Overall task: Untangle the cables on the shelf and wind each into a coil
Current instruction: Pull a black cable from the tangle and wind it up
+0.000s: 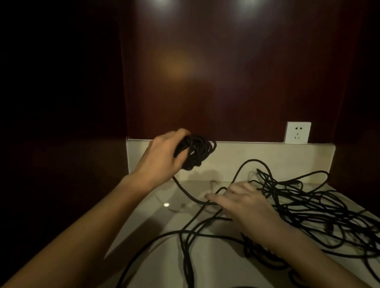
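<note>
My left hand point(161, 157) is raised above the back left of the pale shelf point(158, 238) and grips a wound coil of black cable point(196, 151). One strand point(184, 191) runs down from the coil to the shelf top. My right hand point(241, 203) lies low over the shelf with its fingers stretched toward that strand, touching the cable near it; whether it pinches the cable is unclear. A loose tangle of black cable point(307, 206) spreads over the right half of the shelf and under my right forearm.
A white wall socket point(297, 132) sits on the low pale back ledge point(261, 153) at the right. Dark red-brown wooden panels point(235, 65) close the back and sides. More cable loops point(185, 263) trail toward the front edge.
</note>
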`<state>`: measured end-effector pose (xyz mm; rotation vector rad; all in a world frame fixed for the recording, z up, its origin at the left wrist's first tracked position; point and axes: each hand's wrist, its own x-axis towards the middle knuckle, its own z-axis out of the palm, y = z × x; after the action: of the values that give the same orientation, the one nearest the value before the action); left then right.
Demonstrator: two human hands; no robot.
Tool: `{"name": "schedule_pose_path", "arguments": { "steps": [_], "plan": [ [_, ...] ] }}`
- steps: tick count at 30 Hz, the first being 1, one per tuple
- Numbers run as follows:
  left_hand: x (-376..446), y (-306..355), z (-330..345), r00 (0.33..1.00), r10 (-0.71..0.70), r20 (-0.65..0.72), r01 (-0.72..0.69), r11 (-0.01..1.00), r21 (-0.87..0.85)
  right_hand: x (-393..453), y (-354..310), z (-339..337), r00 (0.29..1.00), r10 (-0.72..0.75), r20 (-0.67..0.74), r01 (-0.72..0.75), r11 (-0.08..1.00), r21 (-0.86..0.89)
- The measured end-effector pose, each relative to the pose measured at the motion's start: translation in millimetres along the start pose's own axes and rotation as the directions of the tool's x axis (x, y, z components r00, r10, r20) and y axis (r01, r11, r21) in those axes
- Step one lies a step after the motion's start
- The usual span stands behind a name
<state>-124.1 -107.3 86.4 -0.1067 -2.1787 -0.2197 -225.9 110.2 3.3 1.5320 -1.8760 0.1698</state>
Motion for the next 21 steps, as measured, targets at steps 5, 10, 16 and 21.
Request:
{"name": "schedule_pose_path", "arguments": {
  "steps": [5, 10, 16, 21],
  "plan": [
    [4.2, -8.7, -21.7, 0.931, -0.169, 0.324, 0.265, 0.922, -0.281, -16.2, 22.2, -22.0, 0.971, 0.091, 0.221, -0.171, 0.909, 0.380],
    [-0.9, -10.6, -29.3, 0.908, -0.161, 0.386, 0.269, 0.932, -0.243, -25.7, 34.9, -36.9, 0.998, 0.046, 0.038, -0.050, 0.993, 0.111],
    [-0.2, 1.5, 0.5, 0.870, -0.413, 0.270, 0.473, 0.855, -0.213, -7.6, -7.9, -49.4, 0.977, -0.212, -0.032, 0.208, 0.974, -0.089],
    [-8.4, 35.5, 11.1, 0.841, -0.252, 0.479, 0.104, 0.944, 0.315, 11.9, 24.3, -36.7, 0.983, -0.123, -0.136, 0.101, 0.982, -0.158]
  ]
}}
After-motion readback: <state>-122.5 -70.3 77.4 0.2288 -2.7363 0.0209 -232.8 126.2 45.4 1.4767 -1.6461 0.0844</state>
